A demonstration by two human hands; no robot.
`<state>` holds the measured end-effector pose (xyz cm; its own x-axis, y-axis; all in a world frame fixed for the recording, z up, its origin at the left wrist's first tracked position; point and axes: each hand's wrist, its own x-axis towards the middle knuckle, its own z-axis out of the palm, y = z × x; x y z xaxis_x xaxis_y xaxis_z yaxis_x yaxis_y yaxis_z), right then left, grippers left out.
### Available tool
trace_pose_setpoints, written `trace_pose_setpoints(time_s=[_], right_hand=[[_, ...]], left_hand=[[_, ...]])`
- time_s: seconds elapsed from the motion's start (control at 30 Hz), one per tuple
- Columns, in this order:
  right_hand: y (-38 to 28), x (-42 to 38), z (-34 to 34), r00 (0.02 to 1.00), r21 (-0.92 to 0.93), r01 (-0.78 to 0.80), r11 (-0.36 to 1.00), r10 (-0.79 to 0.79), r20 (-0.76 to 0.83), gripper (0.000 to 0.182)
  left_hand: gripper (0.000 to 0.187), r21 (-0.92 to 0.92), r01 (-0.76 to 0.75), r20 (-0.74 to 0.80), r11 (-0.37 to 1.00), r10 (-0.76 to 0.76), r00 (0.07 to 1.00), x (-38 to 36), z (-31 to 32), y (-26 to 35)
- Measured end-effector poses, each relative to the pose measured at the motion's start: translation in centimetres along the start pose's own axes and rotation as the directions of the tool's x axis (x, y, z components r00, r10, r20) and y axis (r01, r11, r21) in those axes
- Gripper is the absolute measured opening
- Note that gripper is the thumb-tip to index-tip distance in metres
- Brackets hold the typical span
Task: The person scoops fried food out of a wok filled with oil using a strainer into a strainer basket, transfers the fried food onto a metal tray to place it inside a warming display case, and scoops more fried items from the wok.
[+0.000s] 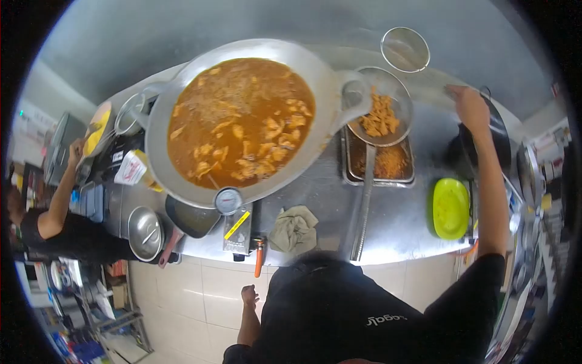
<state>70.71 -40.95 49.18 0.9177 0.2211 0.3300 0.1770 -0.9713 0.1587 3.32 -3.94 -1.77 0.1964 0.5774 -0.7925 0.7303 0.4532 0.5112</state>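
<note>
Right grip (pixel 471 108) is stretched out beside the pot (pixel 464 151), its closure impossible to tell; the left grip (pixel 249 295) is hung loosely open, unfilled. Left of the right grip, the strainer (pixel 389 85) is set over the tray (pixel 379 181), presumably so drips are caught.

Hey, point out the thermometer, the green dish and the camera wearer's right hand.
Thermometer (pixel 228 201): head view, on its round dial.
Green dish (pixel 451 209): head view, on its bare middle.
Right hand (pixel 471 108): head view, middle of the hand.
</note>
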Motion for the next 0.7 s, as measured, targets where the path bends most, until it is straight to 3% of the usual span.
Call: trace_pose_setpoints(time_s=[0.13, 0.23, 0.33, 0.43, 0.6, 0.7], right_hand=[[-4.7, 1.2, -6.3, 0.972, 0.283, 0.233, 0.930, -0.222, -0.070, 0.029], [-9.9, 1.2, -8.7, 0.918, 0.281, 0.394, 0.875, -0.362, -0.161, 0.028], [-16.4, -0.4, -10.6, 0.879, 0.022, 0.460, 0.888, -0.452, -0.153, 0.028], [-20.5, -0.8, -11.4, 0.820, -0.188, 0.571, 0.799, -0.569, 0.070, 0.025], [-22.2, -1.6, -12.5, 0.614, 0.164, 0.704, 0.691, -0.709, 0.348, 0.024], [-23.2, -2.9, -13.3, 0.519, 0.362, 0.634, 0.683, -0.724, 0.455, 0.023]], left_hand=[[0.033, -0.128, 0.105, -0.072, 0.986, -0.115, 0.991, 0.1, -0.5, 0.5], [0.033, -0.136, 0.109, -0.081, 0.985, -0.120, 0.989, 0.6, -0.9, 0.6], [0.034, -0.165, 0.128, -0.079, 0.978, -0.143, 0.987, 1.3, -1.2, 0.5], [0.035, -0.192, 0.132, -0.080, 0.972, -0.149, 0.986, 1.3, -1.5, 0.0], [0.036, -0.222, 0.151, -0.094, 0.963, -0.175, 0.980, 0.4, -1.8, -0.8], [0.035, -0.236, 0.168, -0.079, 0.957, -0.192, 0.978, 0.2, -2.0, -1.5]])
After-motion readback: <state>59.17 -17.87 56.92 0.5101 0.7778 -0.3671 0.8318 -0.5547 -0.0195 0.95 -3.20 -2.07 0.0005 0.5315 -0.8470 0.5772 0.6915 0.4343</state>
